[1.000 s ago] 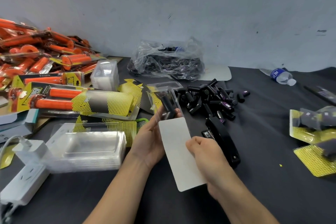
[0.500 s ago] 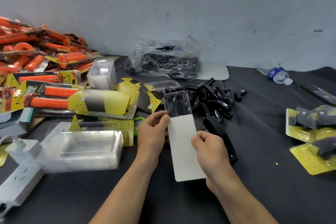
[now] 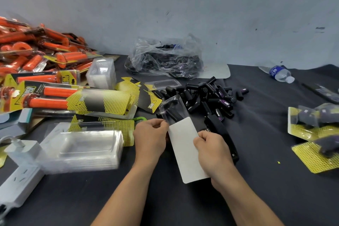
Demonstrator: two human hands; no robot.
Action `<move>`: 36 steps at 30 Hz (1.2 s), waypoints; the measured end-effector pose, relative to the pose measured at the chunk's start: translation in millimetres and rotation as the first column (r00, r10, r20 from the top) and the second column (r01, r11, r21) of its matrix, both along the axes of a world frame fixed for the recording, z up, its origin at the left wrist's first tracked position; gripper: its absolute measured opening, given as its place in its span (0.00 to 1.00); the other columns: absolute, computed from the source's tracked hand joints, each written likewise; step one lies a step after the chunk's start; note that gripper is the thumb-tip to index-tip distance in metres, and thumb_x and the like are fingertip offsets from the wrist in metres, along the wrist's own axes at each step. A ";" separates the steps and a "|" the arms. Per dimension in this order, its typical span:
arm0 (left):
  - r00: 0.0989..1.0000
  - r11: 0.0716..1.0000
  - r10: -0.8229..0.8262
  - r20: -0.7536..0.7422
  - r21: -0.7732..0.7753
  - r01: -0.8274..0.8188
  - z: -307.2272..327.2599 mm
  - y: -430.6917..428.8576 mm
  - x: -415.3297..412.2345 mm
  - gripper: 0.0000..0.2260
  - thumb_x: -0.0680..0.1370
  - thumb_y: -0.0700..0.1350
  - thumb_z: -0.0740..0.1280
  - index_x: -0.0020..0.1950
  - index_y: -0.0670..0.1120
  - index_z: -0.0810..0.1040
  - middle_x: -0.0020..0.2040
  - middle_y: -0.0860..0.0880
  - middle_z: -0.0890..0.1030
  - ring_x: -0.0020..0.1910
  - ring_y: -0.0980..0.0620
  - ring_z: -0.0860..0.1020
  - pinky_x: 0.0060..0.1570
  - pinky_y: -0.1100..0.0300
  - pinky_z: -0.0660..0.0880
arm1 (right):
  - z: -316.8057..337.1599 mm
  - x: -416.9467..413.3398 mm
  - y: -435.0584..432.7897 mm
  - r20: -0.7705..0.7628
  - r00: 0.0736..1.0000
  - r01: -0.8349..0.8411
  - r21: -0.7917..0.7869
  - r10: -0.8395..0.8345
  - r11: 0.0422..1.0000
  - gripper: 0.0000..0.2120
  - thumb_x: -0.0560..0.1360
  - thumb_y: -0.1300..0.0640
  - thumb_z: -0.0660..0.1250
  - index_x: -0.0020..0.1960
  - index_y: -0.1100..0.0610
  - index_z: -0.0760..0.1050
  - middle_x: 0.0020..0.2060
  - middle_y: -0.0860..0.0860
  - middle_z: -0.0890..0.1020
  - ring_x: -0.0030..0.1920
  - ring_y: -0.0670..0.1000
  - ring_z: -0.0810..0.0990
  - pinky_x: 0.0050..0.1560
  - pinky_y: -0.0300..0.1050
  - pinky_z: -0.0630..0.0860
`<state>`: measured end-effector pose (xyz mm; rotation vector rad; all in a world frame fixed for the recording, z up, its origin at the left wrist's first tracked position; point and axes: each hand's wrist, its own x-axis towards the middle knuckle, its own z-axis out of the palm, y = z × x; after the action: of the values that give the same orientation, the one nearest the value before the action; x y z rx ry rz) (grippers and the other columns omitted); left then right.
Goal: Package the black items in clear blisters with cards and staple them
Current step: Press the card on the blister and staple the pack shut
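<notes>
Card (image 3: pixel 185 145), white face up, is pinched at its right edge by the right hand (image 3: pixel 213 149). The clear blister (image 3: pixel 169 103) at its 12 o'clock end, with black items (image 3: pixel 173 114) inside, is pinched by the left hand (image 3: pixel 149 137). A loose pile (image 3: pixel 207 95) lies at 1 o'clock.

We see a clear blister (image 3: pixel 169 103) holding black items (image 3: pixel 173 114), a white card (image 3: pixel 185 150) slid partway into its near end, tilted just before the loose pile (image 3: pixel 207 95), with the black stapler (image 3: pixel 216 124) lying close on its right.
</notes>
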<state>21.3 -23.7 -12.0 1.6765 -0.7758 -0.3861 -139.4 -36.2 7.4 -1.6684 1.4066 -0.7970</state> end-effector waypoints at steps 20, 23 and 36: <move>0.913 0.932 -0.360 -0.190 -0.047 0.358 2.1 5.3 -1.6 0.40 0.68 0.27 0.71 0.76 0.55 0.71 0.50 0.44 0.82 0.42 0.51 0.80 0.41 0.60 0.79 | -5.4 1.8 -1.5 0.011 1.000 -0.010 0.008 0.009 1.000 0.16 0.79 0.62 0.60 0.33 0.55 0.63 0.31 0.52 0.71 0.33 0.51 0.67 0.35 0.48 0.63; 0.932 0.929 -0.357 -0.061 0.077 0.361 2.8 5.8 -4.0 0.41 0.69 0.34 0.70 0.79 0.60 0.66 0.44 0.52 0.84 0.42 0.52 0.82 0.38 0.60 0.80 | -5.4 2.6 -0.9 -0.006 1.000 0.015 -0.017 -0.015 1.000 0.17 0.79 0.61 0.60 0.32 0.55 0.62 0.30 0.51 0.70 0.33 0.51 0.66 0.33 0.47 0.62; 0.899 0.899 -0.411 -0.154 0.092 0.427 4.0 6.6 -6.1 0.46 0.63 0.36 0.69 0.79 0.62 0.64 0.42 0.53 0.85 0.38 0.52 0.83 0.36 0.57 0.80 | -6.7 2.1 -1.0 -0.044 0.998 0.037 -0.051 -0.039 0.998 0.17 0.80 0.59 0.60 0.33 0.56 0.62 0.30 0.51 0.69 0.32 0.51 0.65 0.32 0.48 0.61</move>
<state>15.2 -17.1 -8.0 1.5711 -1.0343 -0.8544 -137.2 -37.3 0.8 -1.7122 1.4637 -0.8271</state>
